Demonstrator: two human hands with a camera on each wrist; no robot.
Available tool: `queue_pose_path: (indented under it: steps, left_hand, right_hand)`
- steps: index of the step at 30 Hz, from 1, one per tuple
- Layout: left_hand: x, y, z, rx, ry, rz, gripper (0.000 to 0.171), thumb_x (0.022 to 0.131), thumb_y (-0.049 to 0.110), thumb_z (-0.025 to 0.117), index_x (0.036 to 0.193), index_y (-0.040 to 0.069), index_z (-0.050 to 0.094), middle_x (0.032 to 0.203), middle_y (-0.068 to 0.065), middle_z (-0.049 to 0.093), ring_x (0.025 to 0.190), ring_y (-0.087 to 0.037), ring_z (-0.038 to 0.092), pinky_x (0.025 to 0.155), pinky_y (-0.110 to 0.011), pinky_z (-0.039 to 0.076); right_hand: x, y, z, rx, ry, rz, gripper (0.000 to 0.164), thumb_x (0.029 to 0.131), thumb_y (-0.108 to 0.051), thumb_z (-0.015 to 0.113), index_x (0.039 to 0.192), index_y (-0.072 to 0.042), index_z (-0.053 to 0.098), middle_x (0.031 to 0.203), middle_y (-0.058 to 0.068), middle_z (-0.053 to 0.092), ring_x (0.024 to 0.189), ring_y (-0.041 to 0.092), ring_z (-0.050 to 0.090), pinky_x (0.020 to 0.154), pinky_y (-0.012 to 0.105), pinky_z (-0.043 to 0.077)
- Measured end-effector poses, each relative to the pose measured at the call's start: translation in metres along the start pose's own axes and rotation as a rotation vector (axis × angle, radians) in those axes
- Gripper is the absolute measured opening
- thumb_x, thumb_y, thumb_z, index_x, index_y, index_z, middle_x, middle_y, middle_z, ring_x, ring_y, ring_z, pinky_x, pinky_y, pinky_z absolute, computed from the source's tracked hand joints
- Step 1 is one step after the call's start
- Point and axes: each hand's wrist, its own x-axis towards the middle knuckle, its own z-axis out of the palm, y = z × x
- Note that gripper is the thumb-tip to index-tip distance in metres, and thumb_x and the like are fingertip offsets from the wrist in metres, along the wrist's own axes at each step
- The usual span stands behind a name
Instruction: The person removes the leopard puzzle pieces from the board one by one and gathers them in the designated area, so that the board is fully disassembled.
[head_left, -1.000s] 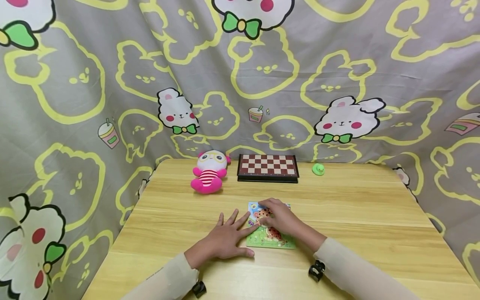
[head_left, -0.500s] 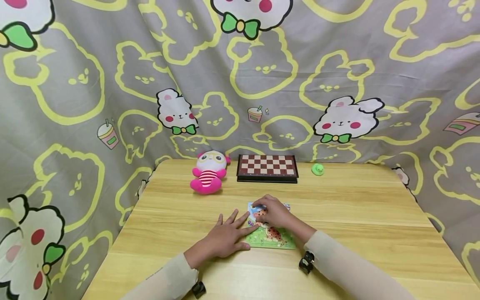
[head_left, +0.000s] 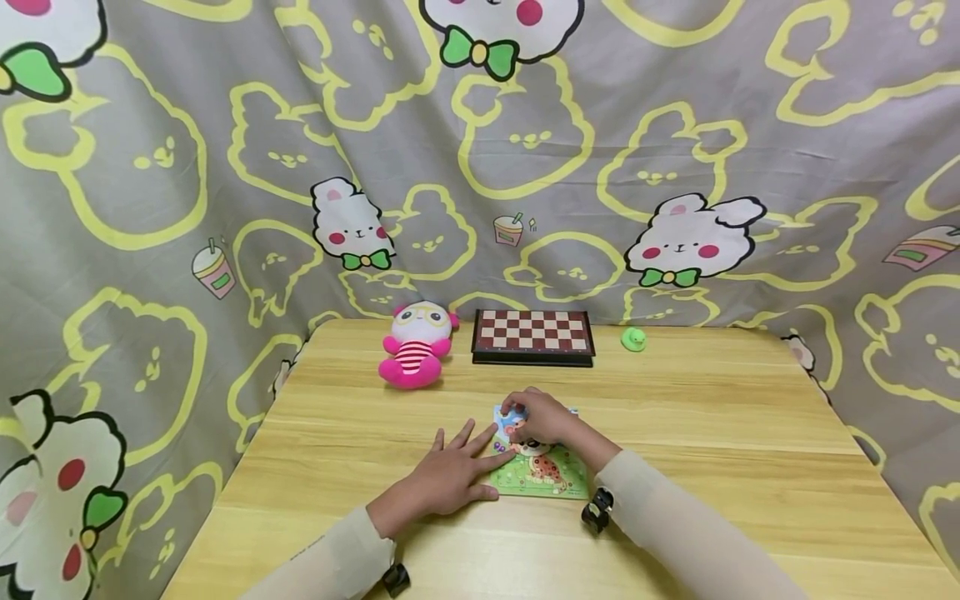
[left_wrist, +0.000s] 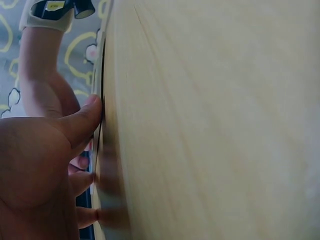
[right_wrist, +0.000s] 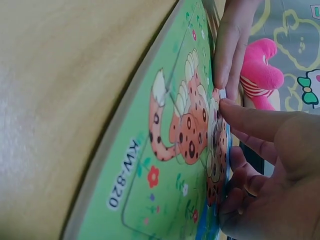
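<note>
A jigsaw puzzle board (head_left: 506,479) with a spotted leopard on green grass lies on the table. My left hand (head_left: 448,477) rests with spread, straight fingers at the board's left edge; in the left wrist view the same hand (left_wrist: 35,165) is seen from the side, its thumb near the tabletop. Over the upper part of the board, my right hand (head_left: 546,417) has bent fingers. In the right wrist view that hand (right_wrist: 285,165) holds a leopard-head puzzle piece (right_wrist: 214,150) between thumb and fingertips, close over the board. The hand partly hides the piece in the head view.
Behind the board are a pink panda plush (head_left: 414,346), a checkered chessboard box (head_left: 532,335) and a small green rubber duck (head_left: 633,338). The wooden table (head_left: 712,417) reaches a patterned curtain (head_left: 555,167) at the back and sides.
My right hand has shifted slightly left and away from me over the board, uncovering more of the leopard's body. The left hand stays spread at the board's left edge.
</note>
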Motion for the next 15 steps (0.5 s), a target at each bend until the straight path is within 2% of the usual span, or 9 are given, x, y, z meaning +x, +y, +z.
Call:
queue_pose_path:
  steps: [15]
  left_hand:
    - [-0.0006, 0.0009, -0.0012, -0.015, -0.003, 0.001, 0.063, 0.101, 0.063, 0.048, 0.160, 0.049, 0.029, 0.174, 0.002, 0.011, 0.158, -0.041, 0.010, 0.111, -0.079, 0.021]
  right_hand:
    - [0.0020, -0.0041, -0.0006, 0.013, -0.004, 0.031, 0.034, 0.084, -0.009, 0.087, 0.111, -0.018, 0.069, 0.109, 0.006, 0.056, 0.091, 0.020, 0.053, 0.076, 0.038, 0.048]
